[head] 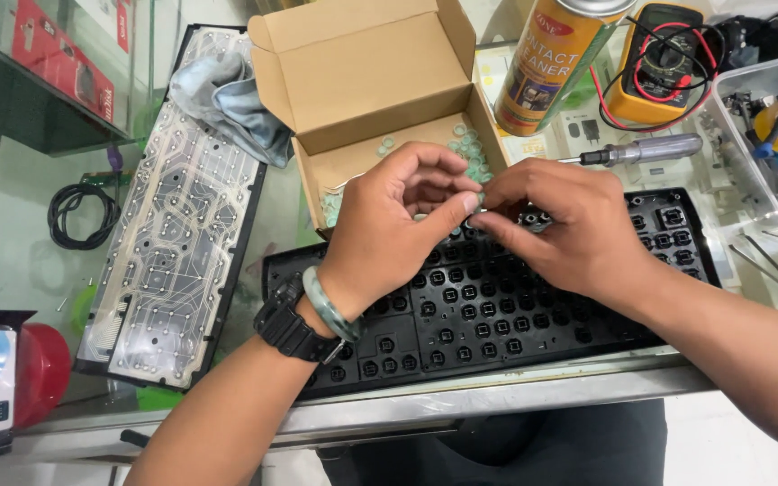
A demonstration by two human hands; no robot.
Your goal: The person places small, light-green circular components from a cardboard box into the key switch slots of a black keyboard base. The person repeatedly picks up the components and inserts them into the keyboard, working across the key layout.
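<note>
Pale green rubber dome [482, 196] sits pinched between fingertips of the left hand [389, 225] and right hand [556, 225], both grips pressed together on it, just above the black keyboard frame [497, 306] (more domes lie in the cardboard box [362, 81] behind).

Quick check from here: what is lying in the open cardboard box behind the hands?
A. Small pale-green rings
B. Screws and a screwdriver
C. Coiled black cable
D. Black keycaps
A: the box holds a scatter of small pale-green rings on its floor; the screwdriver lies outside it to the right and the black cable far off to the left.
</note>
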